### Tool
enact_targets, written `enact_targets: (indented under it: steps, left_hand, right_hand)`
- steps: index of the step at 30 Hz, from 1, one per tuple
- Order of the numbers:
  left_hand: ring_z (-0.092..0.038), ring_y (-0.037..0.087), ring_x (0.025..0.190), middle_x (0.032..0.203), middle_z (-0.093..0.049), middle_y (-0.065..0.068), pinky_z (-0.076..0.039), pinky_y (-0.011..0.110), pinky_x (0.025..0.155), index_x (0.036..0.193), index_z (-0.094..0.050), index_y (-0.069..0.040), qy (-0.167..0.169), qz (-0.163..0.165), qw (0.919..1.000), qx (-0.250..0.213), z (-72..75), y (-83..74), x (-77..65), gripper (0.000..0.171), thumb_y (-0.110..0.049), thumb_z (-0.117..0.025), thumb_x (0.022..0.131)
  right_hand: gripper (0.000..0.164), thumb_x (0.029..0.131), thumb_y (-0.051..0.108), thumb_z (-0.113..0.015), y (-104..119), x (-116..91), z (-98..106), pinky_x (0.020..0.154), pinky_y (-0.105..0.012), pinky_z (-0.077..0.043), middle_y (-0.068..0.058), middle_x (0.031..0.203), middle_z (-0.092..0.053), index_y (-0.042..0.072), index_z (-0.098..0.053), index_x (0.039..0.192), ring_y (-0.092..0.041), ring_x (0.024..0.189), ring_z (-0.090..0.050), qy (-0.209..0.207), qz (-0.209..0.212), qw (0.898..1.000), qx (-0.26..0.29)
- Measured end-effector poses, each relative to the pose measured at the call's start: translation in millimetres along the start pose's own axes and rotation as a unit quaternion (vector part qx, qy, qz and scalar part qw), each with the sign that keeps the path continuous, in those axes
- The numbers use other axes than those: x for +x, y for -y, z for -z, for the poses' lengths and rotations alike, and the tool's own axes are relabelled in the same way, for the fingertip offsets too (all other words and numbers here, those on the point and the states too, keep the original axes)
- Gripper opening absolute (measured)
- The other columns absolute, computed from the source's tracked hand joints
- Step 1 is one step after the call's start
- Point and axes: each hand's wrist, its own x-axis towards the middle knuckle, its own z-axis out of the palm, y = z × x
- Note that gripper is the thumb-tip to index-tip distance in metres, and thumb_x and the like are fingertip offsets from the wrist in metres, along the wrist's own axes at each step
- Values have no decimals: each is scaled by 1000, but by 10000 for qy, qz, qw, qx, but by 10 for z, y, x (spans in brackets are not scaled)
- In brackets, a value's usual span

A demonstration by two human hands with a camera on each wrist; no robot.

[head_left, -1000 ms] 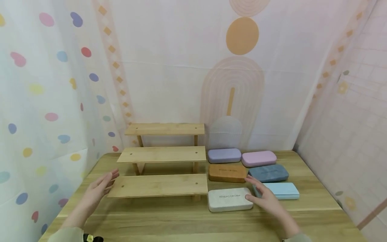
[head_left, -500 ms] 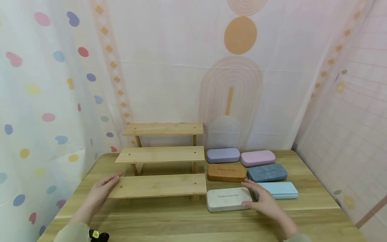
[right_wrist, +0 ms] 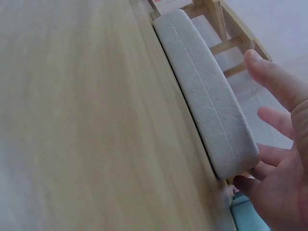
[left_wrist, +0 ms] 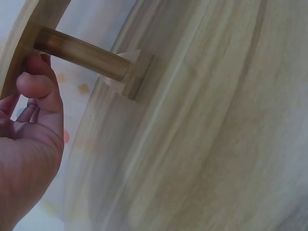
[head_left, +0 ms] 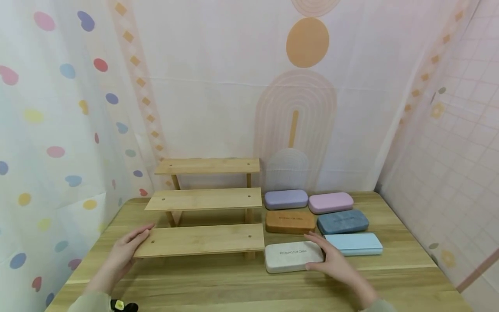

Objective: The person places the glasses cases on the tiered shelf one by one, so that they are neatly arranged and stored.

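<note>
We see cloth (head_left: 210,104) hanging behind and beside the table (head_left: 202,286). The rack (head_left: 203,199) stands on the left, its 3 shelves stepping up towards the back, probably so that no shelf hides the next.

To its right lie 6 cases, flat, in 3 rows of 2, perhaps to leave each within reach: purple (head_left: 286,199) and pink (head_left: 331,203) at the back, brown (head_left: 290,222) and blue (head_left: 342,222) between, white (head_left: 290,260) and pale blue (head_left: 358,244) in front. White lies just beside the lowest shelf (head_left: 199,241).

Our left hand (head_left: 124,251) grips that shelf's left end, fingers curled at the board, thumb close to them; we judge that this hold could steady the rack. Our right hand (head_left: 331,262) is at white's right end, thumb spread well apart from the fingers, a width that suits the case. We cannot tell whether any fingertip touches it.
</note>
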Motion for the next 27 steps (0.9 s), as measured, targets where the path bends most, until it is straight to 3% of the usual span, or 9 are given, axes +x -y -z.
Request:
enact_targets:
  steps: [6,18,27]
  left_hand:
    - [-63,6,88,109,-57,-26,-55,26,68,126,-65,-35,-167,66,9997,-179,-23,6,-10,28,-33,-55,100]
    - [-63,9,82,104,-59,-24,-54,27,63,117,-69,-40,-279,201,9992,-195,-23,8,15,23,-32,-56,100]
    - [-66,13,82,103,-62,-16,-56,29,66,114,-70,-37,-7,134,9998,-131,27,6,46,24,-26,-53,102]
  right_hand:
    - [80,78,30,-82,-53,20,-1,103,-67,-25,-28,148,-33,2,-44,143,-49,135,-27,168,-66,9997,140]
    - [79,75,28,-84,-90,57,32,99,-72,-23,-29,146,-32,5,-48,142,-52,132,-27,688,142,9973,-197]
    - [87,71,22,-86,-157,81,-12,97,-62,-34,-25,140,-40,0,-43,143,-42,126,-39,423,210,9963,-714]
